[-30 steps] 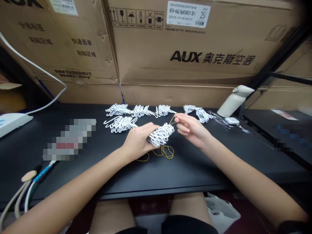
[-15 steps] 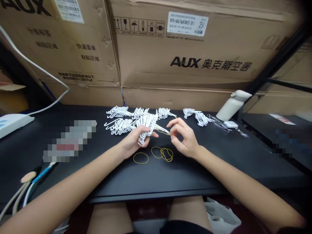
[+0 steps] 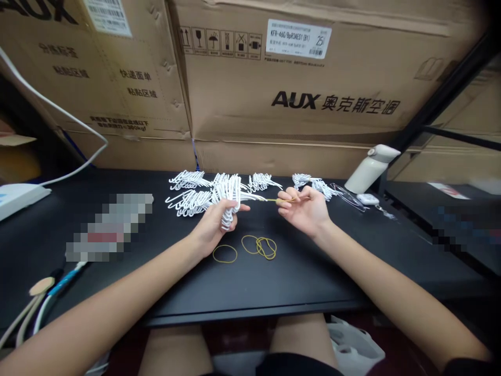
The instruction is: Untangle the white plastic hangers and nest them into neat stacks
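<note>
Left hand [image 3: 214,224] grips a bunch of white hooks [image 3: 229,197] upright above the black desk [image 3: 297,282]. Right hand [image 3: 305,209], just beside it, pinches a yellow rubber band [image 3: 278,200] stretched taut from the bunch; loose rubber bands [image 3: 258,245] lie below both hands.

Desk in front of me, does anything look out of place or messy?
Nothing looks damaged or spilled. Loose rubber bands lie scattered near the desk edge, and a white bottle leans tilted against the boxes at the back.

"AUX" plus Chinese characters on the cardboard box [image 3: 313,78] at twelve o'clock, its white label [image 3: 298,38] "KFR-46G/BpR3AES1(B1)", "25".
</note>
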Demonstrator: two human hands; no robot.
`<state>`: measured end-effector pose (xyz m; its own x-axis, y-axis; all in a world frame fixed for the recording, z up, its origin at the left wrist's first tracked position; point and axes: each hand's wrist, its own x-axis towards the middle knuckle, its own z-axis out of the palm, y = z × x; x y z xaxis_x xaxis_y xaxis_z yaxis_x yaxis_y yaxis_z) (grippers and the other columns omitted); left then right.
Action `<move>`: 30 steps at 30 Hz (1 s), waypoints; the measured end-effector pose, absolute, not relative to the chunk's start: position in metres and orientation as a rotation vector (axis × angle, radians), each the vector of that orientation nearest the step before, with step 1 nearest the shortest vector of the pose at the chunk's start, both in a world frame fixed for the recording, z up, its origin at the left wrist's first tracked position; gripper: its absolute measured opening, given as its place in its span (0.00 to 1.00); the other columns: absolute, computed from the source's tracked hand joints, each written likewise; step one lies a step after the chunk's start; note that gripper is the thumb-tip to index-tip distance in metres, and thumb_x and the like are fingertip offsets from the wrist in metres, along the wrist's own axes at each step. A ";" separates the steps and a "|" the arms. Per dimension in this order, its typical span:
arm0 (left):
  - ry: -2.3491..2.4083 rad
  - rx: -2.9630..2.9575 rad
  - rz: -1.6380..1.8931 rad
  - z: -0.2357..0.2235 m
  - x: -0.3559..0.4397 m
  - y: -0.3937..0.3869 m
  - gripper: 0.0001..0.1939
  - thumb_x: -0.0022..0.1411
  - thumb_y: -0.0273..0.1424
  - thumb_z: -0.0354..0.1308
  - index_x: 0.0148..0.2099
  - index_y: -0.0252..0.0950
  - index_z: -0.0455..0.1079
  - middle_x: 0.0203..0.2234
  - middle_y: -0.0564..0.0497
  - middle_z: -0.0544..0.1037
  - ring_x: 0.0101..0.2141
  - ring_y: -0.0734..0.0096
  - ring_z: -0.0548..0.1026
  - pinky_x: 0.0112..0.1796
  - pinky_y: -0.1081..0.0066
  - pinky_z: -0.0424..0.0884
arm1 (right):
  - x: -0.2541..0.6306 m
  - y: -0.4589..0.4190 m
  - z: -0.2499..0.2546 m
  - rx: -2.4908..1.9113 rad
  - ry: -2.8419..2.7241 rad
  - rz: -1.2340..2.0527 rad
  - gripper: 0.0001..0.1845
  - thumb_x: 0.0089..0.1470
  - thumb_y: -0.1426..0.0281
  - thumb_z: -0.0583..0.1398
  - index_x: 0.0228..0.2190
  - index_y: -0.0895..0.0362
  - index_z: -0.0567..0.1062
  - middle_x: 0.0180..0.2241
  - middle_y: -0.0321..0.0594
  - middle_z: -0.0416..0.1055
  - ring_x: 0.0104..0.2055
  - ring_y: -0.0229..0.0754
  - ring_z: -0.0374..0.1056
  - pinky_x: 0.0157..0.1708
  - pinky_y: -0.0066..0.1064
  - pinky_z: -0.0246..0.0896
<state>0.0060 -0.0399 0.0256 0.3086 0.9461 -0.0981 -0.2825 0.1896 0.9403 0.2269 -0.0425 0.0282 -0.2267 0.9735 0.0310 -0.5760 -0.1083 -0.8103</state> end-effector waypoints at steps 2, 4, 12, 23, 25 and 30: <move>0.784 0.854 1.159 0.029 0.004 -0.037 0.06 0.49 0.31 0.57 0.29 0.34 0.65 0.23 0.53 0.75 0.14 0.84 0.58 0.17 0.77 0.53 | 0.230 -0.041 0.030 -0.601 -0.745 1.713 0.13 0.39 0.70 0.53 0.15 0.57 0.50 0.19 0.32 0.49 0.21 0.31 0.51 0.20 0.24 0.54; 0.769 0.771 1.258 0.032 0.000 -0.033 0.06 0.49 0.30 0.57 0.29 0.35 0.62 0.25 0.54 0.76 0.14 0.84 0.58 0.17 0.78 0.53 | 0.233 -0.038 0.031 -0.646 -0.696 1.703 0.13 0.41 0.71 0.54 0.16 0.57 0.52 0.19 0.31 0.48 0.19 0.30 0.49 0.19 0.23 0.52; 0.803 0.827 1.269 0.029 -0.004 -0.028 0.07 0.50 0.30 0.58 0.28 0.35 0.61 0.26 0.53 0.77 0.14 0.85 0.60 0.16 0.79 0.54 | 0.218 -0.044 0.020 -1.088 -1.378 1.315 0.11 0.40 0.67 0.67 0.25 0.59 0.73 0.25 0.37 0.69 0.28 0.35 0.65 0.24 0.26 0.62; 0.823 0.848 1.196 0.029 -0.002 -0.030 0.08 0.49 0.31 0.58 0.29 0.34 0.62 0.27 0.52 0.77 0.15 0.84 0.60 0.17 0.78 0.55 | 0.213 -0.060 0.027 -0.954 -1.701 1.682 0.15 0.43 0.66 0.68 0.34 0.61 0.76 0.25 0.39 0.74 0.22 0.32 0.66 0.18 0.21 0.57; 0.814 0.862 1.185 0.029 -0.001 -0.032 0.08 0.49 0.31 0.59 0.29 0.34 0.62 0.27 0.52 0.77 0.15 0.83 0.60 0.17 0.78 0.55 | 0.213 -0.063 0.031 -0.958 -1.829 1.770 0.17 0.43 0.66 0.68 0.36 0.61 0.77 0.26 0.39 0.75 0.21 0.31 0.65 0.16 0.20 0.55; 0.813 0.870 1.165 0.029 -0.001 -0.032 0.09 0.49 0.31 0.59 0.29 0.34 0.62 0.28 0.51 0.77 0.15 0.83 0.61 0.17 0.78 0.54 | 0.213 -0.066 0.033 -0.987 -1.970 1.780 0.20 0.43 0.65 0.68 0.39 0.62 0.78 0.26 0.41 0.76 0.21 0.31 0.65 0.15 0.19 0.53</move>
